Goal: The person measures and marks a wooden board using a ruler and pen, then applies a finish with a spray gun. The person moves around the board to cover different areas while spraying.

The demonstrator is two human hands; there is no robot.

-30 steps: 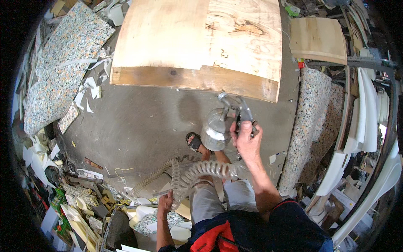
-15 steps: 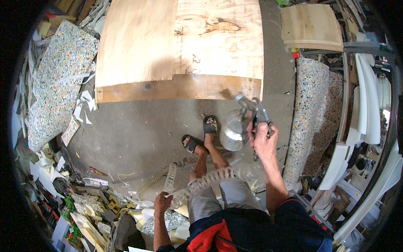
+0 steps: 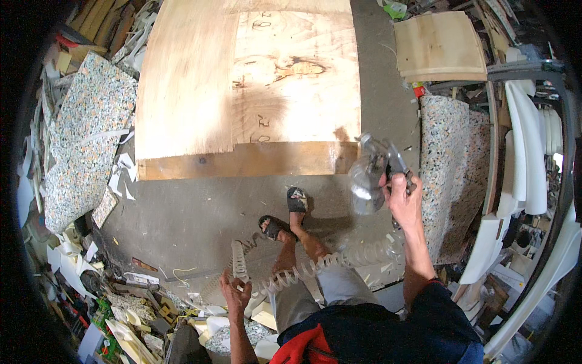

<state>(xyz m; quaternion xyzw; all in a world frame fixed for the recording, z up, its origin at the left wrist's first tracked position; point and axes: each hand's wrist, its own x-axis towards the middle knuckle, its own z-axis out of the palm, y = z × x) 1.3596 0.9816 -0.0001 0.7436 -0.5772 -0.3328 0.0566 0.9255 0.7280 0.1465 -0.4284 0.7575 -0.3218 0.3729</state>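
My right hand (image 3: 405, 197) is wrapped round the handle of a metal spray gun (image 3: 396, 162), which has a clear cup hanging at its left side. The gun is just beyond the near right corner of a large pale plywood panel (image 3: 188, 85). A brown wooden strip (image 3: 212, 167) runs along the panel's near edge and looks shiny in places. Down on the left, my left hand (image 3: 236, 292) grips a translucent coiled air hose (image 3: 288, 279). From there the hose stretches in loose coils across my legs toward the right.
Speckled foam slabs lie at the left (image 3: 94, 127) and right (image 3: 445, 164). A stack of thin boards (image 3: 441, 45) is at the far right. White foam strips (image 3: 526, 145) line the right side, and mixed scraps (image 3: 136, 315) cover the lower left floor.
My right hand has carried the spray gun to the right, past the panel's near corner. The coiled hose is stretched further. The panel appears lower in the view.
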